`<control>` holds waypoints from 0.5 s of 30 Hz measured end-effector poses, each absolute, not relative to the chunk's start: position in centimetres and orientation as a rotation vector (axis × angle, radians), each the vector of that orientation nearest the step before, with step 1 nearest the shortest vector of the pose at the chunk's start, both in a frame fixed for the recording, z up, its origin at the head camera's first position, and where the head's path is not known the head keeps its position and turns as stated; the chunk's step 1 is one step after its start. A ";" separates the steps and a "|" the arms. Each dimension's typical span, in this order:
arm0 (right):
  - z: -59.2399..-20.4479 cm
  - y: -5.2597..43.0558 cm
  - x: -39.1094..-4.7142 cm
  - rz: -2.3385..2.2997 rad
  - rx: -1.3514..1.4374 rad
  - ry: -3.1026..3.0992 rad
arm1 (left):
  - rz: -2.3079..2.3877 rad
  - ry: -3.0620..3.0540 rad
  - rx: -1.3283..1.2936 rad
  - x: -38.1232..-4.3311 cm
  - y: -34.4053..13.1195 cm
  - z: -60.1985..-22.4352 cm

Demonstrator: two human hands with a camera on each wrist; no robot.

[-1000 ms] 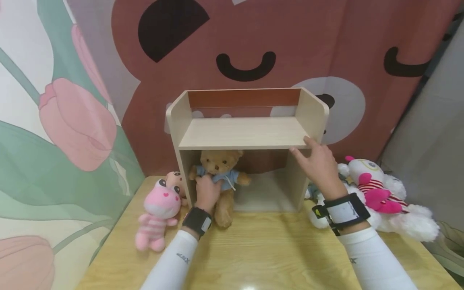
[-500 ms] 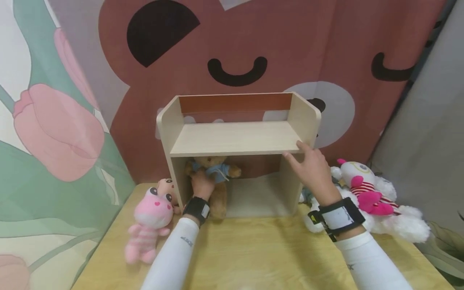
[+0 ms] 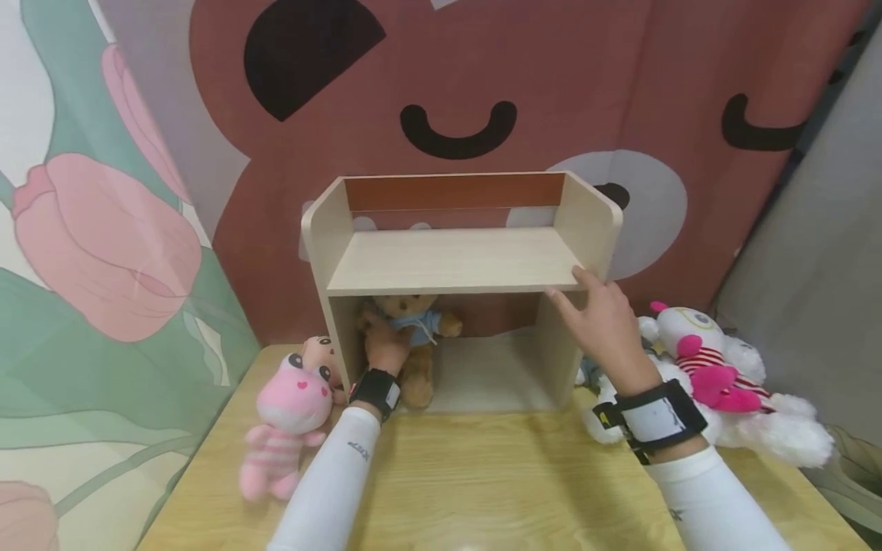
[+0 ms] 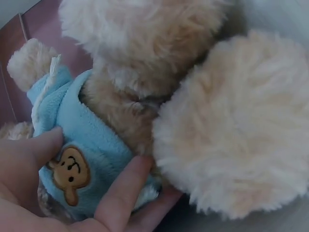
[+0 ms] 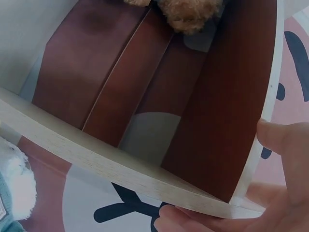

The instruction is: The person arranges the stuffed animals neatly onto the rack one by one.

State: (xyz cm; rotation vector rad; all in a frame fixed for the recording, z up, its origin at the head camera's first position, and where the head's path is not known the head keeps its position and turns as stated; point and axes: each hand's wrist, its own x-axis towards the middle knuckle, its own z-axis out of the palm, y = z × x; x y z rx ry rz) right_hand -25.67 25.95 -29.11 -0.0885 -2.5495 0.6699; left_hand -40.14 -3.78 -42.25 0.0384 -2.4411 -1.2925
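The teddy bear (image 3: 422, 327) is inside the shelf (image 3: 455, 260), which stands near the far edge of the desk (image 3: 475, 474). It is in the lower compartment, close against the left wall, upright, with its feet toward the front edge and its head partly hidden by the middle board.

The left hand (image 3: 386, 348) has a narrow grip on it, thumb and fingers closed about the blue hoodie (image 4: 96, 135). The right hand (image 3: 606, 321) holds the shelf's front right corner, thumb on the middle board's front edge, apparently steadying it.

The step in hand looks like settling the bear in its corner. The next move probably calls for a last push back, then loosening the left grip gently so that the bear does not tip forward.

By the desk's left edge sits a pink toy (image 3: 292, 413), with a doll (image 3: 320, 356) behind it; toward the right edge, a striped toy (image 3: 723, 375) lies on white plush.
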 end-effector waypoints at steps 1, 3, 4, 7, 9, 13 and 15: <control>-29.1 26.0 -25.7 0.670 -0.089 -2.552 | -1.287 -2.451 0.054 -40.1 -3.7 -42.2; -29.1 26.2 -25.6 0.669 -0.091 -2.556 | -1.254 -2.487 0.085 -40.2 -3.7 -42.3; -29.1 26.2 -25.6 0.670 -0.091 -2.559 | -1.245 -2.511 0.110 -40.2 -3.7 -42.3; -29.0 26.2 -25.6 0.675 -0.092 -2.572 | -1.183 -2.616 0.182 -40.4 -3.7 -42.3; -29.0 26.2 -25.6 0.679 -0.096 -2.578 | -1.134 -2.670 0.218 -40.5 -3.9 -42.3; -29.1 26.2 -25.6 0.687 -0.103 -2.577 | -1.036 -2.725 0.174 -40.6 -4.2 -42.2; -29.0 26.1 -25.7 0.688 -0.106 -2.572 | -0.981 -2.744 0.112 -40.6 -4.4 -42.0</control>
